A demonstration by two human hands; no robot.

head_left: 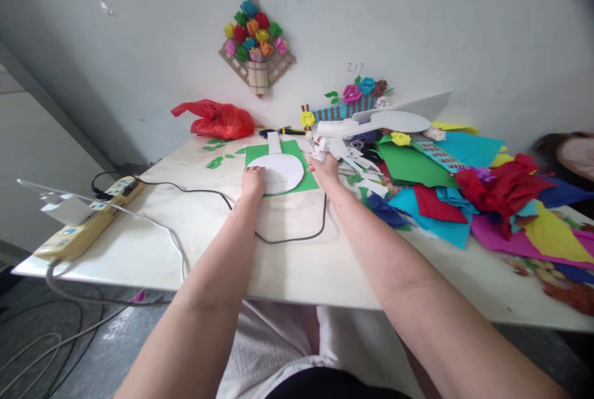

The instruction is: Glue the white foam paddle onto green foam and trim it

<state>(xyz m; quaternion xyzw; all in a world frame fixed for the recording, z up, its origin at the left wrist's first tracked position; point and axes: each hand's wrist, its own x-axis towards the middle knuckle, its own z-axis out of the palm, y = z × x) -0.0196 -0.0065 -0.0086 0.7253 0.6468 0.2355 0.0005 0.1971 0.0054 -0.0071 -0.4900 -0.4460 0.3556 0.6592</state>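
Observation:
A white round cutout with a straight neck (284,171) lies on a green sheet (309,181), with a row of small dark dots near its lower edge. My left hand (254,180) is at the cutout's left edge, fingers bent over it and holding it down. On the other side, my right hand (325,170) is closed around a white glue gun (319,145) with red marks. The gun's tip is too small to make out. A black cord (292,242) runs from the gun's side across the table toward the left.
A yellow power strip (88,219) with plugs lies at the left. Behind are a red plastic bag (220,119) and a black-and-yellow tool (292,132). Coloured paper (413,164), white scraps (371,185) and red crepe paper (503,188) cover the right side. Paper flowers (254,31) hang on the wall.

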